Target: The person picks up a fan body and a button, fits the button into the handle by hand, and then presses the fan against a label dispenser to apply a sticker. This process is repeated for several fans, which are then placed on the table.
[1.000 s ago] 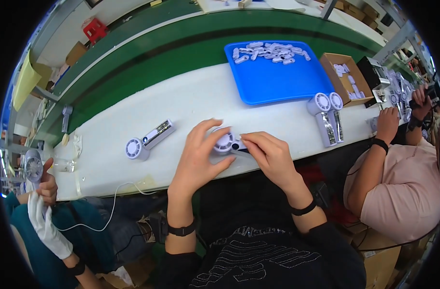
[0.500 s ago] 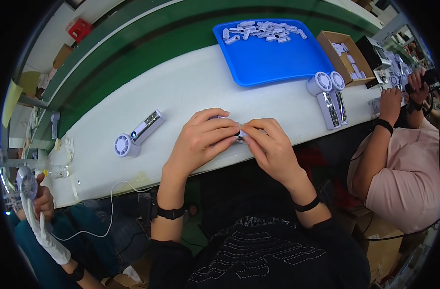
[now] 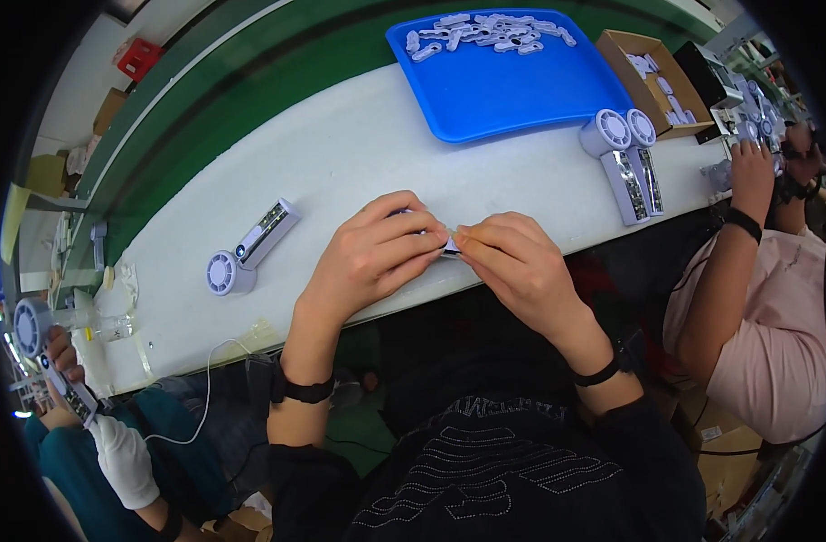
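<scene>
My left hand [image 3: 372,248] and my right hand [image 3: 514,262] meet above the near edge of the white table, fingertips pinched close together. Between them is a lavender plastic part [image 3: 451,247], mostly covered by my fingers, so its full shape is hidden. The left hand's fingers curl over it from one side, while my right thumb and forefinger pinch at its other end. To the left lies a lavender handheld fan [image 3: 250,248] with its inner circuit exposed along the handle. Two more such fans [image 3: 623,167] lie side by side on the right.
A blue tray [image 3: 512,90] holding several small lavender plastic pieces is at the back. Beside it stands a cardboard box [image 3: 648,81] with more parts. A co-worker at left holds a fan [image 3: 35,330]; another's arm [image 3: 747,194] rests at right. A white cable [image 3: 208,388] hangs at the near left.
The view has shifted slightly. My hands remain together on the lavender part, the right fingertips nearer the left ones. The left co-worker has turned the fan so its handle shows.
</scene>
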A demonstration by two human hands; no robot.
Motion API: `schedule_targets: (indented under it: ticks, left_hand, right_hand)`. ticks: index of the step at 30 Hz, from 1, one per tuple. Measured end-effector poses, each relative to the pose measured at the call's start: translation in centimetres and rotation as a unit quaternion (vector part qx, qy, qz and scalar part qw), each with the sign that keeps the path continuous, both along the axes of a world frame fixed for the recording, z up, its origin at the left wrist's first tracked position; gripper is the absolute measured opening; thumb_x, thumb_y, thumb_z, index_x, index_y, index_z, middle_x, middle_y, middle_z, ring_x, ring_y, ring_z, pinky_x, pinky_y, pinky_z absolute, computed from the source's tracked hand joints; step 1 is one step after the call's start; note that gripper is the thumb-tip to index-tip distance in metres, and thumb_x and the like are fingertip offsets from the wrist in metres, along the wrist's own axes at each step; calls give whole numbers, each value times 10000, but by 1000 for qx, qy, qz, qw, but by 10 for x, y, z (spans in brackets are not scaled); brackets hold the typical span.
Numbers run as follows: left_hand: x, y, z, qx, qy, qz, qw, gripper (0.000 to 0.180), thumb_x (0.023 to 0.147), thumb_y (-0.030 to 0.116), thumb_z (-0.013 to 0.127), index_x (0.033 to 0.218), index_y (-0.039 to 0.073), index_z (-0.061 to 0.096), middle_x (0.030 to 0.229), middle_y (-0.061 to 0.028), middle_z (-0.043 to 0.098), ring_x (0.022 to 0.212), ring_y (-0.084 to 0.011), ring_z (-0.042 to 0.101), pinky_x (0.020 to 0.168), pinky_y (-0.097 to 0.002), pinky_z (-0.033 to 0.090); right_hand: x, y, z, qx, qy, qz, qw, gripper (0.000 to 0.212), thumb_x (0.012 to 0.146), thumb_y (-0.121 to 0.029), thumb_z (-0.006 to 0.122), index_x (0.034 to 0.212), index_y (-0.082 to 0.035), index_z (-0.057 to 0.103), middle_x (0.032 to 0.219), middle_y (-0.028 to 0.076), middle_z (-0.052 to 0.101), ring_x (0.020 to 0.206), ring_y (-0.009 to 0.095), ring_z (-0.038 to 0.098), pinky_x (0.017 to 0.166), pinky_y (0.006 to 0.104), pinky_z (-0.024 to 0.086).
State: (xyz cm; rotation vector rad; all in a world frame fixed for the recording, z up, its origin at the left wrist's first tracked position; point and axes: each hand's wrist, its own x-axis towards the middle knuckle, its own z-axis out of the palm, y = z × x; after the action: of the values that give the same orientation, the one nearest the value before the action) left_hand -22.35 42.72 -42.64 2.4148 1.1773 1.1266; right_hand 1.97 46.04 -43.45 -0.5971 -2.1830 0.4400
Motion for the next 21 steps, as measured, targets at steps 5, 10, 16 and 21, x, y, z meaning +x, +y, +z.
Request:
schedule_targets:
  ticks: [5,10,16,21]
  left_hand:
    - [1,-3,-4,10,4,8,1000,212,797,45,872,1000,47,810,1037,-44,783,1086,-304,718,870,-380,613]
    - [-2,3,-7,20,3,-2,1000,228,790,53,879,1008,54,813,1043,-35,779,1097,-292,713,880,-372,609]
    - [0,1,-11,11,-10,0,1000,258,765,45,891,1010,49,812,1054,-40,780,1087,-299,710,873,-372,610]
    - [-1,2,-15,27,-14,-4,1000,274,750,33,893,1007,40,796,1055,-61,787,1055,-332,713,861,-389,614]
  right_hand:
    - [1,-3,2,-7,-12,-10,1000,251,840,-2,857,1085,-10,802,1065,87,789,995,268,730,871,387,577]
    - [-1,-4,7,-21,-18,-30,999,247,845,-3,854,1088,-5,809,1064,94,794,1009,269,732,874,382,584]
    - [0,-8,10,-60,-17,-25,998,238,852,0,849,1086,7,808,1048,103,795,1013,286,731,878,380,594]
    - [-4,-15,9,-55,-16,-46,997,236,852,18,842,1085,20,802,1070,113,785,1023,296,731,875,381,604]
